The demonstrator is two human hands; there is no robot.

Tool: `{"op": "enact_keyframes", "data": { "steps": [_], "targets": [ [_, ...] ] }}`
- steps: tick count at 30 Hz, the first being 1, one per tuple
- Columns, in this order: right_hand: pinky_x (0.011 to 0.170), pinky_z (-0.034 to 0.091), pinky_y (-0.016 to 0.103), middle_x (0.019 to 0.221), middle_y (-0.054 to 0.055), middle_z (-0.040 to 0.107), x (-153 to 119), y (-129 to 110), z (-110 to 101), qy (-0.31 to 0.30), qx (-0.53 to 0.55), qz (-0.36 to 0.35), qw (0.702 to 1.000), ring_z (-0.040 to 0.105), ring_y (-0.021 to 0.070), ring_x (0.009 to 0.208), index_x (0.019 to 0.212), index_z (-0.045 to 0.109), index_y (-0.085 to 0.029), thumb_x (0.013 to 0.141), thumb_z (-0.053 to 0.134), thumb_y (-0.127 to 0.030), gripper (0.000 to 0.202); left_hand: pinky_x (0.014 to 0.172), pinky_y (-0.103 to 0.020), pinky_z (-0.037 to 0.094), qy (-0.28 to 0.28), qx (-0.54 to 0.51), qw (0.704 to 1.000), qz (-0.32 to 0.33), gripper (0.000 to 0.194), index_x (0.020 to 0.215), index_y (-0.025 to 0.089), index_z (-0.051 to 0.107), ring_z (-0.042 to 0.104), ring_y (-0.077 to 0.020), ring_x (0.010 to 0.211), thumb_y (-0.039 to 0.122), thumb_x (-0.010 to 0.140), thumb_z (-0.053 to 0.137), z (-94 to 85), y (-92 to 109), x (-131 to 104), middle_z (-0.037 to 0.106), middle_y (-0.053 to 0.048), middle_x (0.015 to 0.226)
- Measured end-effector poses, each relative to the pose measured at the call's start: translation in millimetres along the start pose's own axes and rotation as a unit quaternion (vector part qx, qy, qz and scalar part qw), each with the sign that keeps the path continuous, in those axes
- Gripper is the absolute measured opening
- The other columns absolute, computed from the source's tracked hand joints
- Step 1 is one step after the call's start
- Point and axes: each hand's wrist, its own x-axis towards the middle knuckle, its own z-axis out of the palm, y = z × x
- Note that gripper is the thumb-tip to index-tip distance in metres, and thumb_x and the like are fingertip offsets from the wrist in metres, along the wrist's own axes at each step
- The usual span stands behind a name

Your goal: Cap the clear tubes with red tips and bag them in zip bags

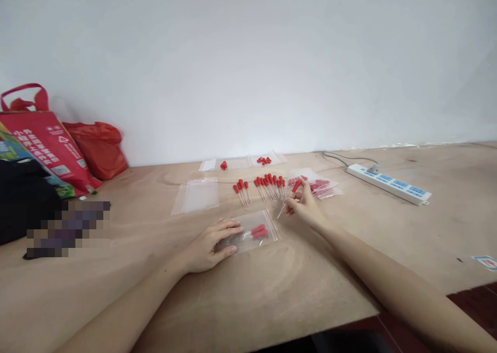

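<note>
Midtable (233,296), right hand (304,206) pinching slanted dropper (296,186), bulb (297,184) rightward, left hand (213,243) spread on bag (250,244)

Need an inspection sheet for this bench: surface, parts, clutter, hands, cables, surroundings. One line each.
Surface: light wooden tabletop, visible grain.
Parts: loose red-topped droppers in groups mid-table; flat clear bags to their left; filled bags to their right; loose red bulbs at the back.
Clutter: red printed bag, red plastic bag and black item at left; pixelated item beside them, unidentifiable.
Left hand: spread on a clear bag containing red-topped droppers.
Right hand: pinching one dropper.
Cables: grey cable behind power strip; plug inserted.
Surroundings: white wall behind.
</note>
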Motion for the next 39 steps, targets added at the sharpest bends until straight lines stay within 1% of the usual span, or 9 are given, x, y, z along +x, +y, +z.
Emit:
{"op": "enact_keyframes", "data": {
  "steps": [5,9,14,21,24,27,32,35,39],
  "targets": [
    [0.048,0.049,0.025,0.055,-0.012,0.046,-11,4,22,0.030,0.067,0.023,0.997,0.055,0.0113,0.045,0.127,0.009,-0.021,0.065,0.055,-0.026,0.077,0.101,-0.043,0.026,0.009,0.007,1.000,0.009,0.041,0.122,0.025,0.044,0.033,-0.0231,0.122,0.033,0.082,0.045,2.5,3,0,0.041,-0.005,0.131],
    [0.052,0.049,0.027,0.055,-0.009,0.052,-10,8,28,0.034,0.127,0.052,0.990,0.057,0.0120,0.048,0.115,0.023,-0.021,0.070,0.053,-0.029,0.055,0.103,-0.044,0.022,0.006,0.010,1.000,-0.017,0.046,0.127,0.022,0.038,0.030,-0.0234,0.124,0.036,0.083,0.044,5.3,0,-1,0.038,-0.006,0.134],
    [0.057,0.049,0.028,0.061,-0.004,0.057,-12,16,34,-0.030,0.160,0.070,0.984,0.057,0.0114,0.052,0.089,0.039,-0.021,0.070,0.054,-0.037,0.029,0.102,-0.043,0.026,0.017,-0.015,0.999,-0.035,0.064,0.136,0.023,0.014,0.031,-0.0225,0.123,0.037,0.082,0.045,5.6,3,-2,0.037,-0.006,0.134],
    [0.060,0.045,0.029,0.066,0.001,0.058,-15,23,32,-0.134,-0.081,-0.056,0.986,0.054,0.0141,0.062,0.075,0.061,-0.017,0.069,0.058,-0.037,0.021,0.101,-0.043,0.027,0.022,-0.029,0.999,-0.025,0.065,0.137,0.024,0.008,0.034,-0.0222,0.121,0.034,0.083,0.044,4.0,5,-2,0.040,-0.006,0.132],
    [0.072,0.043,0.033,0.073,0.003,0.059,-17,19,32,-0.149,-0.244,-0.171,0.943,0.053,0.0170,0.074,0.071,0.065,-0.020,0.076,0.052,-0.031,0.018,0.103,-0.044,0.024,0.020,-0.022,0.999,-0.032,0.063,0.136,0.024,0.012,0.031,-0.0225,0.124,0.035,0.084,0.044,5.7,3,-2,0.039,-0.005,0.133],
    [0.077,0.040,0.032,0.074,0.003,0.059,-15,15,31,-0.178,-0.312,-0.227,0.905,0.052,0.0162,0.078,0.065,0.065,-0.021,0.079,0.047,-0.023,0.024,0.104,-0.043,0.023,0.019,-0.012,0.999,-0.033,0.058,0.135,0.022,0.019,0.029,-0.0233,0.125,0.036,0.083,0.044,6.7,1,-1,0.036,-0.006,0.135],
    [0.069,0.043,0.026,0.077,0.004,0.061,17,14,14,-0.049,-0.344,-0.155,0.925,0.055,0.0153,0.073,0.076,0.061,-0.017,0.073,0.045,-0.014,0.016,0.104,-0.044,0.023,0.018,0.002,1.000,-0.008,0.050,0.130,0.022,0.032,0.030,-0.0232,0.124,0.034,0.083,0.044,5.1,1,0,0.037,-0.005,0.135],
    [0.070,0.042,0.027,0.083,0.008,0.062,50,16,2,0.050,-0.402,-0.065,0.912,0.057,0.0180,0.078,0.082,0.058,-0.013,0.070,0.048,-0.016,0.017,0.103,-0.044,0.022,0.008,0.005,1.000,0.010,0.042,0.126,0.026,0.040,0.032,-0.0225,0.123,0.033,0.084,0.044,4.4,1,0,0.038,-0.004,0.134],
    [0.068,0.043,0.027,0.086,0.014,0.063,81,19,1,0.075,-0.450,0.022,0.889,0.058,0.0224,0.084,0.093,0.055,-0.009,0.066,0.053,-0.019,0.029,0.102,-0.045,0.025,0.004,0.002,1.000,0.000,0.039,0.123,0.028,0.044,0.031,-0.0234,0.124,0.033,0.084,0.044,4.1,1,-1,0.036,-0.004,0.135]
  ]
}}
